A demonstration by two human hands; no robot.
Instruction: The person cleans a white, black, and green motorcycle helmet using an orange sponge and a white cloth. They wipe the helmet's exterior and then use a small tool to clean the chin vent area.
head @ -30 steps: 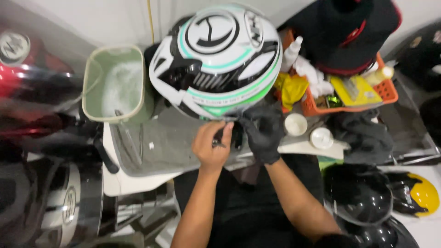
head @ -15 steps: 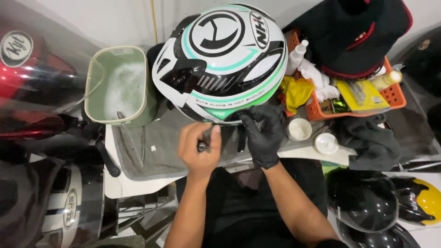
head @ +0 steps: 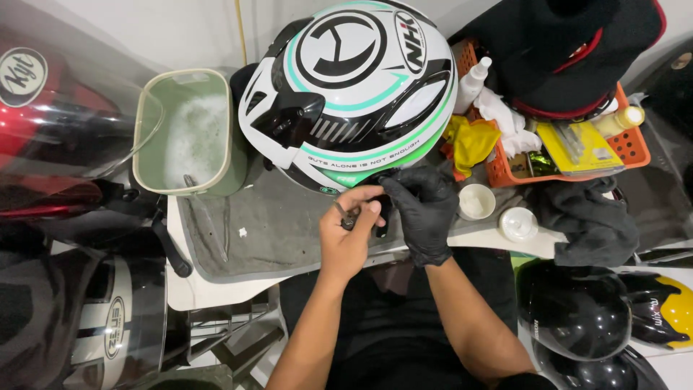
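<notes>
Bare grey mat (head: 289, 231) was left open at centre-left; passage was blocked by the helmet (head: 354, 94) above, soapy tub (head: 189, 133) upper left, orange basket (head: 628, 148) right.

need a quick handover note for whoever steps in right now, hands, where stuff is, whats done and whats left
Left hand: bare, grip shut on a small dark part at the helmet's lower rim.
Right hand: black glove, fingers on the same spot.
White and green helmet sits on the grey mat; tub of soapy water to its left, orange basket to its right.
Done: cannot tell.
Left: the rim work is in progress.
</notes>
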